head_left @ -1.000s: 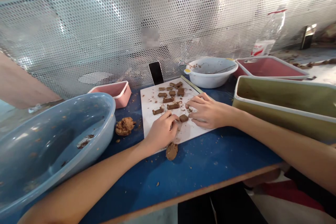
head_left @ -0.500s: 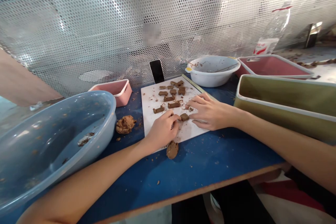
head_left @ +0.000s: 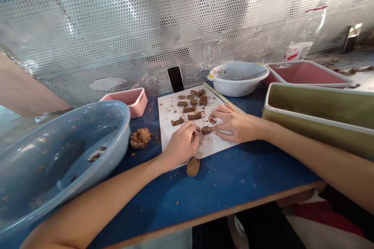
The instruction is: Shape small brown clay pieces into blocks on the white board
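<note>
A small block of brown clay (head_left: 206, 130) lies on the white board (head_left: 171, 136) between my hands. My right hand (head_left: 235, 124) reaches in from the right with fingers spread, the index fingertip touching the block's right end. On the other side my left hand (head_left: 181, 144) rests on the board, its fingers bent but apart, the fingertips just short of the block. Several shaped clay pieces (head_left: 194, 116), some bone-like, lie farther back on the board. A rounded clay lump (head_left: 193, 166) sits at the board's front edge, below my left hand.
To the left are a large blue basin (head_left: 117, 155), a rough clay lump (head_left: 140, 138) and a small pink bin (head_left: 138, 105). A phone (head_left: 175, 79) leans upright behind the board. A white basin (head_left: 238, 87), a pink bin (head_left: 315, 74) and a green bin (head_left: 292, 124) stand right.
My left fingertips have come slightly away from the clay block. The block has tilted a little under my right index finger, and my other right fingers have curled in more.
</note>
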`<state>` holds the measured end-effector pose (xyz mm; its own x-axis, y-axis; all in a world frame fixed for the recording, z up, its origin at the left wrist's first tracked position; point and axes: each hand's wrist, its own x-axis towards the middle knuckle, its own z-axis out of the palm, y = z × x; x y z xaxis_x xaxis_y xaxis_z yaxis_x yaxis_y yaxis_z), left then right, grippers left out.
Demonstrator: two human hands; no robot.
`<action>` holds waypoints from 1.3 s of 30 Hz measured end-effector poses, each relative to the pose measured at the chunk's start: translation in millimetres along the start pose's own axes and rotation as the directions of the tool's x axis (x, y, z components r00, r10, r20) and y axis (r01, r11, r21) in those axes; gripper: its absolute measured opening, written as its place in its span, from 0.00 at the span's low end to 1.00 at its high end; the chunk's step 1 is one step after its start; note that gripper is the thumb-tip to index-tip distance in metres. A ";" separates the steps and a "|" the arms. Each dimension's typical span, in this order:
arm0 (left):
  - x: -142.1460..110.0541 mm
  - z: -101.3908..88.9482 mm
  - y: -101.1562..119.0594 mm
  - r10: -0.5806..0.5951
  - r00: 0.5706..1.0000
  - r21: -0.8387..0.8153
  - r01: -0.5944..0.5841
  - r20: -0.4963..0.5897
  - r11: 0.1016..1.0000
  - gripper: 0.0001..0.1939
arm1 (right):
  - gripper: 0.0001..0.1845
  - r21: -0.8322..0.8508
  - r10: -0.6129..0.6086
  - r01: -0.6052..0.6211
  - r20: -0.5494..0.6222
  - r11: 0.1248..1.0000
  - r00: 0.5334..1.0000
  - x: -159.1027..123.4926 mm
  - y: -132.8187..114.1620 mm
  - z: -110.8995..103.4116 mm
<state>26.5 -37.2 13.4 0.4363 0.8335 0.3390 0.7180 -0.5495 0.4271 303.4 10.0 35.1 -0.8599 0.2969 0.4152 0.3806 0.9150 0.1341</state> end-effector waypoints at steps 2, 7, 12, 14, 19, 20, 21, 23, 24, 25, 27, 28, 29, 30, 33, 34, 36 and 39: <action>-0.1 -0.1 -0.1 -0.001 1.000 0.001 0.001 0.004 1.000 0.11 | 0.15 -0.006 0.019 -0.019 -0.001 1.000 1.000 0.1 0.0 1.1; -0.3 1.0 -0.9 0.010 1.000 0.020 -0.010 0.000 1.000 0.10 | 0.15 0.026 0.004 -0.004 0.007 1.000 1.000 -0.1 -0.6 3.4; 0.0 2.0 -1.8 0.020 1.000 0.021 -0.020 -0.006 1.000 0.10 | 0.14 0.057 0.008 -0.007 -0.016 0.998 1.000 0.1 -0.9 3.8; 0.2 2.0 -1.9 0.024 1.000 0.025 -0.024 0.001 0.999 0.10 | 0.15 0.065 0.011 -0.011 -0.004 0.998 1.000 0.3 -1.1 3.8; 0.5 1.1 -0.9 0.023 1.000 0.016 -0.023 -0.003 1.000 0.10 | 0.13 0.070 0.027 -0.026 -0.009 0.997 1.000 0.0 -0.2 6.0; 0.4 0.9 -0.5 0.022 1.000 0.018 -0.022 -0.002 1.000 0.11 | 0.13 0.079 0.028 -0.028 -0.002 0.996 1.000 -0.1 0.0 6.4; 0.4 0.7 -0.2 0.020 1.000 0.022 -0.020 0.003 1.000 0.11 | 0.13 0.080 0.032 -0.032 0.007 0.996 0.999 0.0 0.2 6.8; 0.4 0.3 0.4 0.016 1.000 0.029 -0.017 0.012 0.999 0.11 | 0.14 0.062 0.043 -0.044 0.014 0.997 0.999 0.2 0.3 6.8; 0.5 0.2 0.5 0.013 1.000 0.030 -0.014 0.014 0.999 0.11 | 0.14 0.056 0.044 -0.045 0.009 0.997 0.999 0.5 0.3 6.5; 0.5 0.3 0.4 0.012 1.000 0.031 -0.013 0.012 0.999 0.11 | 0.14 0.061 0.040 -0.040 -0.001 0.997 0.999 0.7 0.1 6.1; 0.5 0.5 0.0 0.017 1.000 0.031 -0.018 0.005 0.999 0.11 | 0.14 0.086 0.028 -0.026 -0.017 0.996 0.999 1.2 -0.2 5.1; 0.5 0.7 -0.2 0.021 1.000 0.031 -0.021 0.002 0.999 0.11 | 0.14 0.094 0.023 -0.022 -0.016 0.995 1.000 1.3 -0.4 4.7; 0.5 0.9 -0.4 0.024 1.000 0.031 -0.025 0.001 0.999 0.10 | 0.13 0.093 0.022 -0.021 -0.011 0.995 1.000 1.4 -0.6 4.4; 0.5 1.0 -0.5 0.028 1.000 0.030 -0.028 0.001 0.999 0.10 | 0.13 0.085 0.025 -0.024 -0.007 0.996 1.000 1.4 -0.7 4.3; 0.4 0.8 -0.2 0.026 1.000 0.026 -0.026 0.005 0.999 0.10 | 0.14 0.081 0.031 -0.029 -0.013 0.996 0.999 1.4 -0.2 3.8; 0.4 0.7 -0.1 0.023 1.000 0.026 -0.023 0.006 0.999 0.10 | 0.14 0.094 0.029 -0.027 -0.017 0.995 0.999 1.4 0.1 3.7; 0.6 0.5 0.1 0.024 1.000 0.026 -0.024 0.003 0.999 0.10 | 0.14 0.107 0.028 -0.026 -0.013 0.994 1.000 1.2 0.8 3.6; 1.0 0.0 0.2 0.020 1.000 0.024 -0.020 -0.001 1.000 0.10 | 0.14 0.077 0.039 -0.038 -0.001 0.996 0.999 0.9 1.4 4.0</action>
<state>27.1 -36.5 13.8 0.4497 0.8225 0.3483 0.7222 -0.5643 0.4001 301.8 12.6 32.0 -0.8443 0.3317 0.4209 0.3859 0.9213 0.0481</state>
